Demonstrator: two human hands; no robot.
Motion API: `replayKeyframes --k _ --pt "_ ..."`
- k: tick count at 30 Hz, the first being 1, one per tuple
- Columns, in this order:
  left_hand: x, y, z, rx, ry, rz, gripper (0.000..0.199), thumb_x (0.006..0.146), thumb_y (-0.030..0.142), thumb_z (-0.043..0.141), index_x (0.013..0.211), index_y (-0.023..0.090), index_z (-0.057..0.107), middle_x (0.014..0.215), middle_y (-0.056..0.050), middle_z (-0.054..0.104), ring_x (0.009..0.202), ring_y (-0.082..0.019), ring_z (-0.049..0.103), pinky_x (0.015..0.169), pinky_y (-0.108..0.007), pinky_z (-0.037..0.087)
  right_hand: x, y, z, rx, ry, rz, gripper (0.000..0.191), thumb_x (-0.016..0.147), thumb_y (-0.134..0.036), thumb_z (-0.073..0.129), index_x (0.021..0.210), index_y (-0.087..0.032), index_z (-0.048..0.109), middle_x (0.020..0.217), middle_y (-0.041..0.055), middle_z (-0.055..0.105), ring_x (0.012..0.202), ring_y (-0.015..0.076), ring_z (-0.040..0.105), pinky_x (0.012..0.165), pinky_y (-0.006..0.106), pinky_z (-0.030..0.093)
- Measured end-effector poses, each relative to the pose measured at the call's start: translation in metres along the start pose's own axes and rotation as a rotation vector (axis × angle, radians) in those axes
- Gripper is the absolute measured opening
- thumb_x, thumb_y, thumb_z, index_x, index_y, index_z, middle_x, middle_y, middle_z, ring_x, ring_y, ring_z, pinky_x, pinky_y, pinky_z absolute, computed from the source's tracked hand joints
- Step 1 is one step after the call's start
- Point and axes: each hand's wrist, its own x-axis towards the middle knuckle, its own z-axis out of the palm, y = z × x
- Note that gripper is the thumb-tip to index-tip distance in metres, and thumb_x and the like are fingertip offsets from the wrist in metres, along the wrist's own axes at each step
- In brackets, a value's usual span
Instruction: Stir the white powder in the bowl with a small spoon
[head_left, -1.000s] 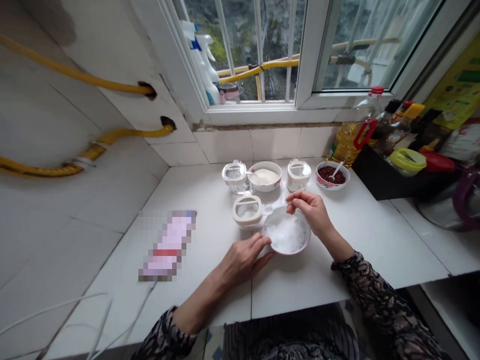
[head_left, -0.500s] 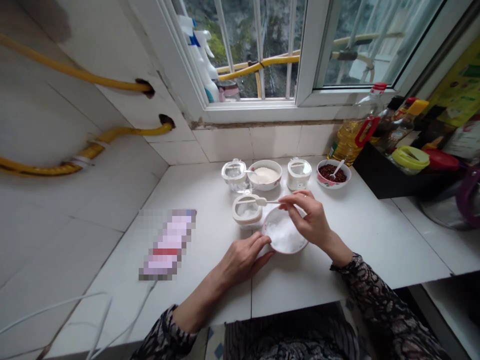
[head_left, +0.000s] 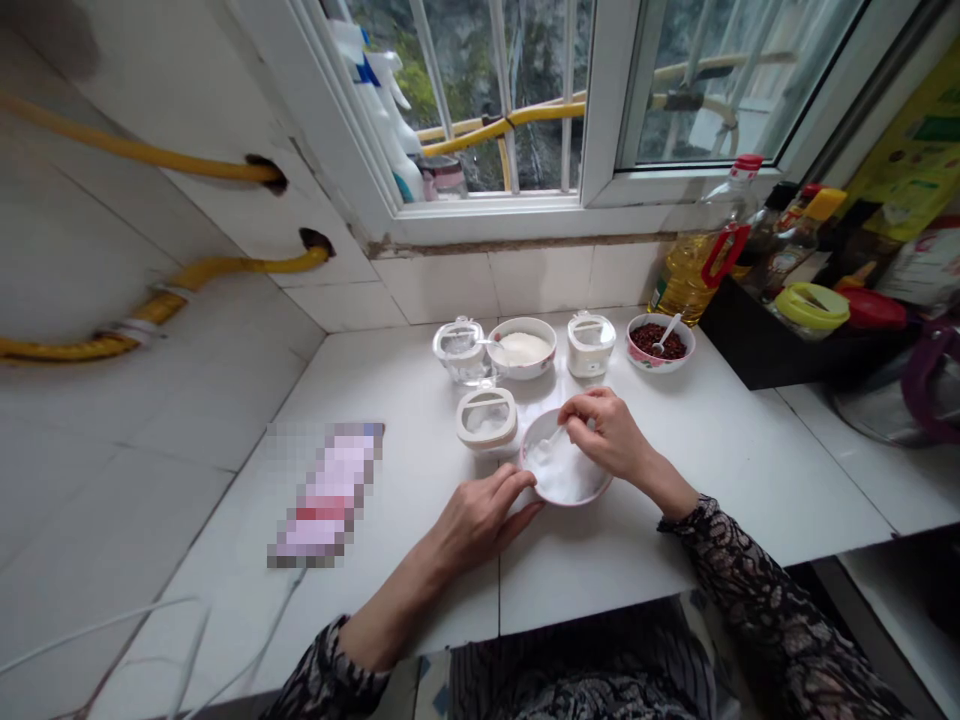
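Observation:
A bowl of white powder sits on the white counter near its front. My left hand steadies the bowl's left rim, thumb and fingers against it. Pinched in my right hand is a small white spoon, its tip in the powder at the bowl's left side. Just behind and left of the bowl stands a clear jar with a cream rim, holding some white stuff. Farther back are another clear jar, a bowl of pale grains and a third jar.
A bowl of dark red bits with a spoon stands back right. Beyond it are an oil bottle and a black rack of bottles. A blurred phone-like object with a cable lies at the left.
My right hand has lowered the spoon from over the cream-rimmed jar into the bowl of white powder. My left hand stays at the bowl. The view has shifted slightly.

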Motion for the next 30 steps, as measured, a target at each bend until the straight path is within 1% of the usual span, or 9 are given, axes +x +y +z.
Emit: replayKeyframes --k 6,8,13,16,19,23,26,28,30 --pt "-0.001 0.000 0.000 -0.008 -0.010 -0.006 0.014 0.098 0.025 0.050 0.108 0.017 0.050 0.084 -0.002 0.062 0.053 -0.009 0.054 0.047 -0.020 0.046 0.002 0.002 0.000 0.074 0.020 0.067 0.021 0.073 -0.009 0.049 0.065 -0.019 0.066 0.054 -0.0024 0.061 0.061 0.0141 0.057 0.080 0.033 0.046" --pt "-0.001 0.000 0.000 -0.006 -0.006 -0.005 0.014 0.097 0.025 0.049 0.109 0.017 0.050 0.084 -0.002 0.061 0.053 -0.009 0.054 0.048 -0.020 0.046 0.002 0.002 0.000 0.133 0.028 0.108 0.020 0.072 -0.011 0.049 0.063 -0.019 0.065 0.054 -0.0020 0.061 0.058 0.0134 0.056 0.074 0.031 0.046" --pt "0.000 0.000 0.000 -0.008 -0.011 0.003 0.014 0.099 0.026 0.047 0.109 0.016 0.049 0.085 -0.003 0.061 0.053 -0.009 0.054 0.048 -0.021 0.046 0.005 0.005 -0.003 0.467 0.062 0.329 0.017 0.068 -0.016 0.048 0.065 -0.018 0.065 0.048 -0.0032 0.058 0.048 0.0114 0.052 0.053 0.024 0.041" --pt "0.000 0.000 0.000 0.002 0.001 0.014 0.014 0.100 0.027 0.046 0.108 0.015 0.049 0.084 -0.003 0.060 0.052 -0.009 0.053 0.047 -0.021 0.045 0.008 0.009 -0.006 0.658 0.082 0.420 0.014 0.066 -0.017 0.050 0.064 -0.017 0.064 0.046 -0.0037 0.057 0.046 0.0103 0.051 0.052 0.024 0.042" --pt "0.001 0.000 0.001 0.013 0.011 0.025 0.014 0.100 0.027 0.046 0.107 0.015 0.050 0.084 -0.003 0.061 0.053 -0.010 0.054 0.048 -0.021 0.046 0.010 0.007 -0.006 0.766 0.099 0.436 0.012 0.068 -0.019 0.054 0.067 -0.017 0.066 0.048 -0.0030 0.060 0.048 0.0104 0.053 0.056 0.025 0.046" --pt "0.001 0.000 0.001 0.029 0.011 0.022 0.015 0.100 0.027 0.045 0.108 0.015 0.049 0.083 -0.003 0.061 0.057 -0.011 0.057 0.048 -0.021 0.046 0.007 -0.004 0.001 0.730 0.157 0.275 0.015 0.081 -0.025 0.057 0.086 -0.017 0.069 0.067 0.0019 0.071 0.062 0.0144 0.065 0.065 0.030 0.052" --pt "0.000 0.000 0.001 0.038 0.009 0.023 0.015 0.100 0.027 0.045 0.108 0.016 0.049 0.083 -0.003 0.062 0.057 -0.012 0.058 0.048 -0.021 0.046 0.003 -0.013 0.009 0.445 0.171 -0.010 0.020 0.090 -0.023 0.052 0.100 -0.019 0.069 0.086 0.0054 0.076 0.076 0.0169 0.069 0.078 0.036 0.052" --pt "0.000 0.000 0.001 0.043 0.012 0.024 0.015 0.100 0.027 0.046 0.108 0.015 0.049 0.083 -0.003 0.062 0.058 -0.012 0.059 0.049 -0.022 0.047 0.001 -0.017 0.013 0.197 0.132 -0.234 0.024 0.092 -0.015 0.047 0.102 -0.020 0.069 0.088 0.0053 0.077 0.078 0.0171 0.069 0.087 0.040 0.048" --pt "-0.001 -0.001 0.002 0.046 0.010 0.021 0.015 0.099 0.027 0.047 0.109 0.015 0.049 0.084 -0.004 0.062 0.059 -0.013 0.059 0.049 -0.022 0.047 -0.001 -0.018 0.013 0.037 0.110 -0.382 0.028 0.091 -0.009 0.045 0.102 -0.019 0.069 0.087 0.0048 0.077 0.077 0.0166 0.069 0.092 0.041 0.045"
